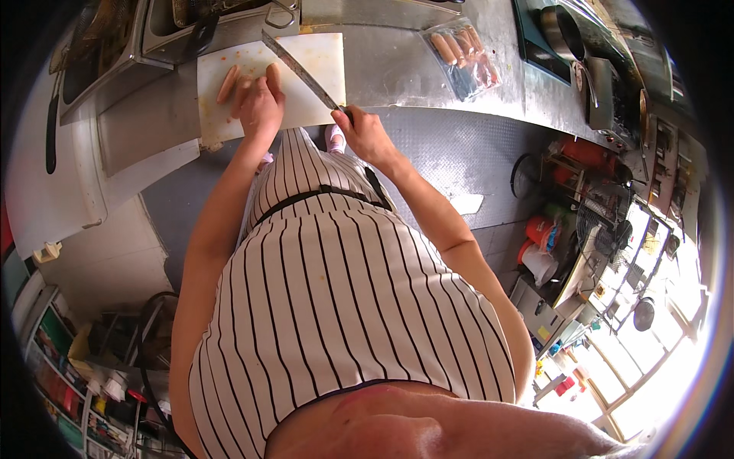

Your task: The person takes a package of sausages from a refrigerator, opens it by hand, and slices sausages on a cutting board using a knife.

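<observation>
On a white cutting board point(312, 49) before me lie several sausages. My left hand point(262, 109) is over them, its fingers around a sausage point(273, 76). Another sausage point(243, 87) sits close against those fingers, partly hidden. Left of the hand, a separate sausage point(228, 84) lies apart. My right hand point(366, 135) grips the dark handle of a long kitchen knife point(301, 71) at the board's right front corner. The blade slants up and left above the board, away from the sausages.
To the right on the steel counter point(384, 69) lies a clear plastic bag of sausages point(461, 54). A pot point(561, 31) stands farther right. Fryer baskets point(195, 11) and a metal fryer point(135, 40) border the board's left. Below is a textured metal floor point(436, 143).
</observation>
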Available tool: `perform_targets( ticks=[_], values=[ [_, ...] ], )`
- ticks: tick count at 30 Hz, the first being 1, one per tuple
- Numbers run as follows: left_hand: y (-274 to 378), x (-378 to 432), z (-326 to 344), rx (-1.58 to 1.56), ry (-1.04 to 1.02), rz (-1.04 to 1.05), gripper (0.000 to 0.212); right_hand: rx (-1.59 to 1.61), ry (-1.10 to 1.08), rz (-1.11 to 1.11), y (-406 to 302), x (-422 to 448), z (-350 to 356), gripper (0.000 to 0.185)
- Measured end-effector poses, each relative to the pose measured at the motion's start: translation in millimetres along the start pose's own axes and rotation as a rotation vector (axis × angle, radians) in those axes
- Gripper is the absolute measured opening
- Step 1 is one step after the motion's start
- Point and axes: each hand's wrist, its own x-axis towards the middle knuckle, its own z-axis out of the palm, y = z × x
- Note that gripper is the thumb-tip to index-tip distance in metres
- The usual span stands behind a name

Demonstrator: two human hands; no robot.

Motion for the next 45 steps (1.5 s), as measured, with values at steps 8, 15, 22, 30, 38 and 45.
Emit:
perform_targets(
  ticks=[8,15,22,30,38,45],
  values=[
    [-13,-4,7,0.127,0.111,0.137,0.015,-0.040,-0.083,-0.012,1,11,12,0.044],
    [-2,-1,-4,0.255,0.373,0.280,0.017,-0.077,-0.080,-0.003,1,13,19,0.042],
    [-17,-1,15,0.239,0.249,0.211,0.025,-0.043,-0.075,-0.016,-4,19,24,0.041],
    [-19,-1,14,0.162,0.199,0.131,0.020,-0.012,-0.068,-0.060,-19,15,11,0.039],
    [-16,-4,8,0.009,0.066,0.042,0.025,-0.067,-0.131,-0.003,-3,7,21,0.042],
    [-18,0,8,0.013,0.115,0.097,0.026,-0.107,-0.101,-0.003,-12,14,25,0.041]
  ],
)
